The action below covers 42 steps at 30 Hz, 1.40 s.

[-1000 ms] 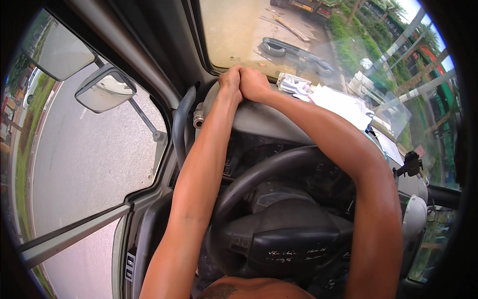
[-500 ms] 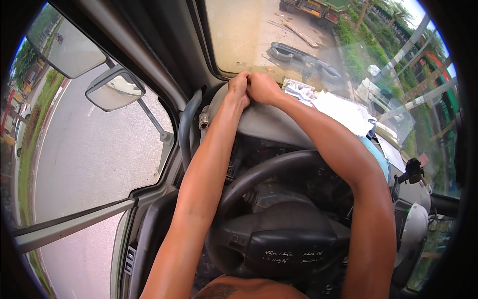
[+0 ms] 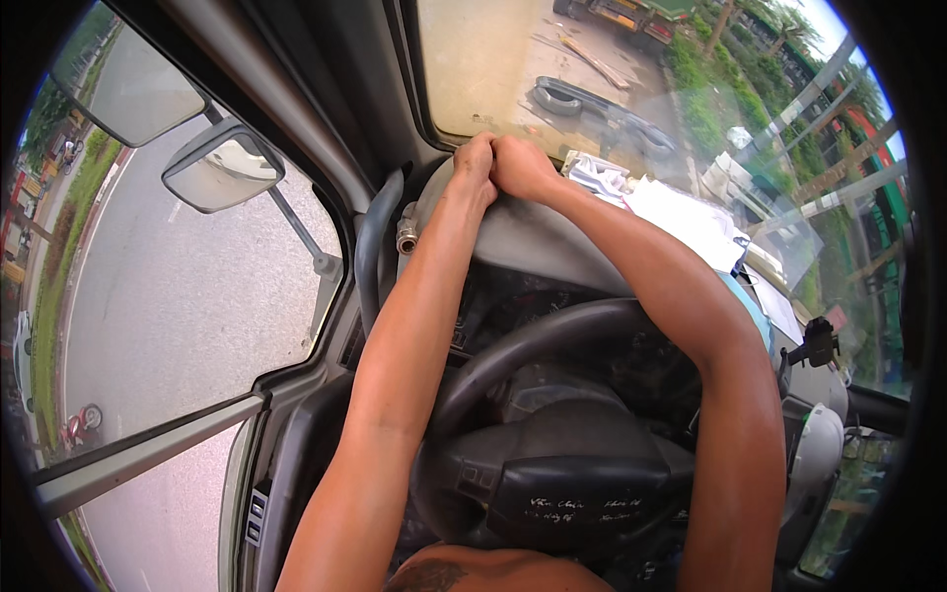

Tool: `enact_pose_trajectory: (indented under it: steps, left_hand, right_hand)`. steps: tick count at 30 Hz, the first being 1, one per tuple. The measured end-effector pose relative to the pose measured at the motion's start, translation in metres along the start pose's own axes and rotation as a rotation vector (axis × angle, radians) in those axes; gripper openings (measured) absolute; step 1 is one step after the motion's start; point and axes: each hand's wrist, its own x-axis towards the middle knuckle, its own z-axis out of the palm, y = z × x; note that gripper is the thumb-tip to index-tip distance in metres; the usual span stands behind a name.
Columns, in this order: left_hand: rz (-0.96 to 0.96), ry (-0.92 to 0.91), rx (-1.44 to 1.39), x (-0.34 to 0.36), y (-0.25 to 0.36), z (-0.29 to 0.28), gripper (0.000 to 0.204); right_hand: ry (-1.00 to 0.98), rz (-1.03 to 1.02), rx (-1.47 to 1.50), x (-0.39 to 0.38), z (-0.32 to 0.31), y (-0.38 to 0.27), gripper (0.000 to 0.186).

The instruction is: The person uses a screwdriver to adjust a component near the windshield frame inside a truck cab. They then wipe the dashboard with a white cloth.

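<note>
Both my arms reach over the dark steering wheel [image 3: 528, 337] to the far left end of the dashboard [image 3: 538, 247], at the foot of the windscreen [image 3: 469, 69]. There my left hand [image 3: 475, 168] and my right hand [image 3: 523, 168] meet, touching, with fingers curled. What they grip, if anything, is hidden. Just right of my hands lie loose white papers [image 3: 676, 217]. A grey hose [image 3: 375, 252] and a metal fitting [image 3: 406, 237] sit below them to the left.
The side window [image 3: 207, 296] shows a road, mirrors [image 3: 222, 168] and a red motorbike [image 3: 81, 424]. A black holder [image 3: 819, 340] and white hard hat [image 3: 819, 454] are at right. A truck [image 3: 617, 22] and tyre [image 3: 557, 97] show through the windscreen.
The view has shifted slightly, and my hands sit a little further right in it, still together. Outside the side window a red motorbike and a white car have come into lower view.
</note>
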Motion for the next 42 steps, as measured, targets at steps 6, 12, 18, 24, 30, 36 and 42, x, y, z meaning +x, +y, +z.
enact_pose_trajectory:
  steps: [6,12,18,24,30,36,42]
  left_hand:
    - [0.001,-0.016,0.007,0.008,0.006,-0.011,0.011]
    - [-0.005,-0.016,-0.009,0.007,0.006,-0.009,0.02]
    - [-0.002,0.014,0.025,-0.003,0.007,0.0,0.024]
    - [0.012,0.092,0.079,-0.005,0.006,0.005,0.029]
    - [-0.054,0.088,0.168,-0.006,0.013,0.015,0.031]
    - [-0.114,-0.172,0.018,-0.001,0.013,-0.003,0.02]
    - [-0.141,-0.028,0.075,0.011,0.015,-0.008,0.024]
  right_hand:
    - [-0.014,-0.026,-0.029,0.003,0.0,-0.009,0.025]
    - [-0.019,-0.033,-0.07,0.002,-0.001,-0.011,0.024]
    - [0.019,0.026,-0.077,-0.004,-0.001,-0.014,0.024]
    - [0.038,0.036,-0.122,-0.002,0.003,-0.012,0.024]
    - [0.041,0.07,-0.191,-0.003,-0.005,-0.015,0.024]
    - [0.07,0.066,-0.197,0.004,0.001,-0.024,0.025]
    - [0.044,0.003,-0.19,0.005,0.003,-0.023,0.024]
